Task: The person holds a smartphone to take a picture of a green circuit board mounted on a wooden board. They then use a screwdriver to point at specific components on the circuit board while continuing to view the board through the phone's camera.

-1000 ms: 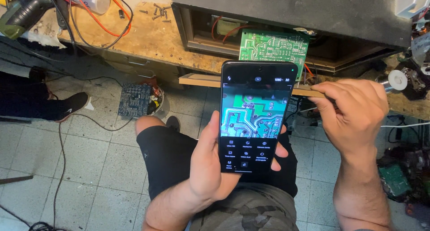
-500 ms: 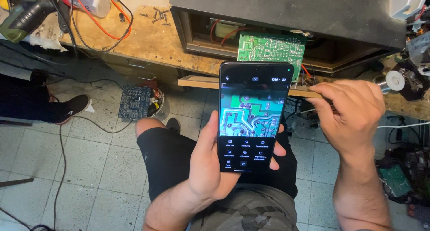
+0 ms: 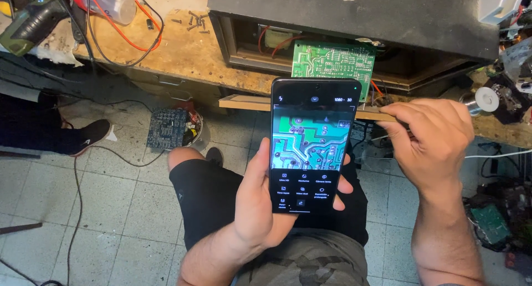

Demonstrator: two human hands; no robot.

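We look down at a worn wooden workbench (image 3: 188, 53); every place below is given from it. On its right half sits a large black cabinet (image 3: 354, 14), open toward us, with red wires inside. A green circuit board (image 3: 332, 61) stands at the cabinet's opening by the bench's front edge, its solder side facing us, seemingly so it can be photographed. A thin wooden strip (image 3: 244, 102) juts out along that edge.

Below the bench, over our lap, our left hand (image 3: 257, 208) wraps around a black smartphone (image 3: 310, 147), thumb on one side and fingers curled round the other, holding it upright and aimed at the board; the screen shows enlarged green traces. Our right hand (image 3: 432, 144) is curled shut near the strip's right end, at the bench's front; we cannot tell what it grips.

On the tiled floor under the bench lies a dark circuit board (image 3: 166, 128). Loose screws (image 3: 194, 17) lie on top, left of the cabinet.
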